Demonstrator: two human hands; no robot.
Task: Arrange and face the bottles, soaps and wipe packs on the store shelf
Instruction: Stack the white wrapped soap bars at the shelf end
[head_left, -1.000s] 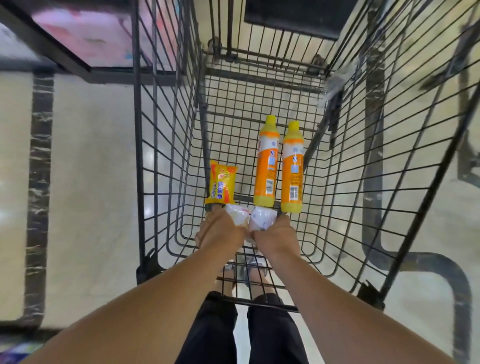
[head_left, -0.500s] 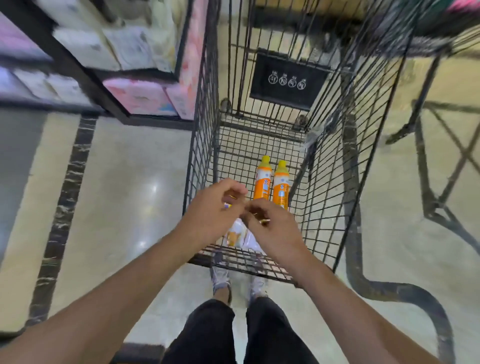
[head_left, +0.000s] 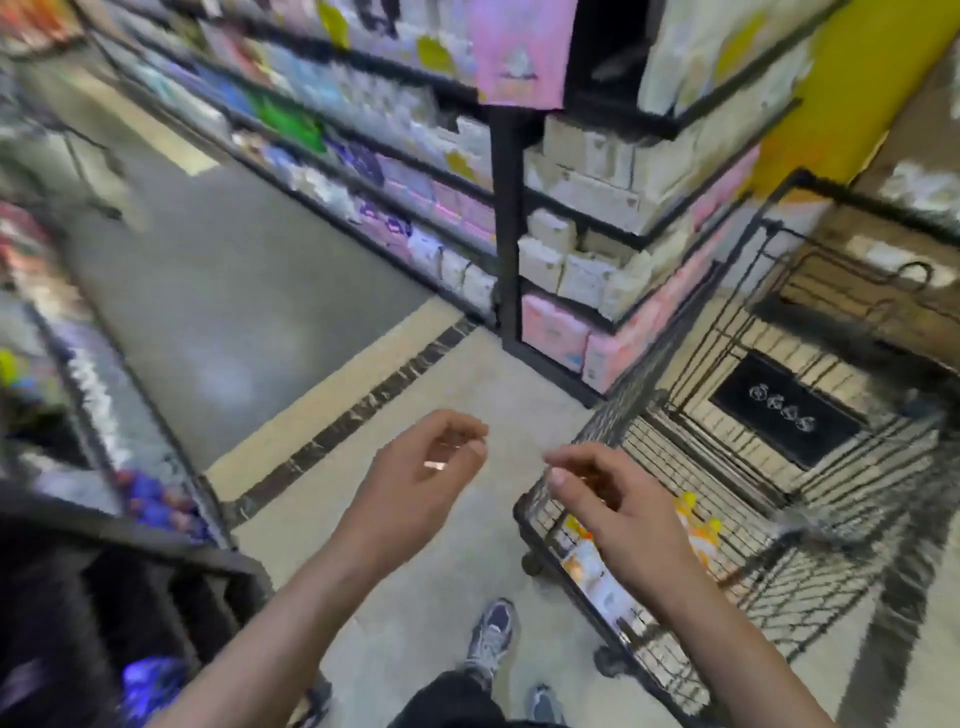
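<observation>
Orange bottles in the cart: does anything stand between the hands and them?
Yes. The right hand is above the cart's near rim, and the orange bottles lie behind the wire wall. The left hand is out over the floor, beside the cart.

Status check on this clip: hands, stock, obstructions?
Left hand and right hand loosely curled, empty. Orange bottles lie in the cart. Nothing between hands and cart.

two orange bottles (head_left: 698, 535) with yellow caps are lying in the bottom of the wire cart (head_left: 649, 639), partly hidden behind a hand. a pale wipe pack (head_left: 592, 571) is lying beside them, nearer the cart's close end. everything is looking blurred.
</observation>
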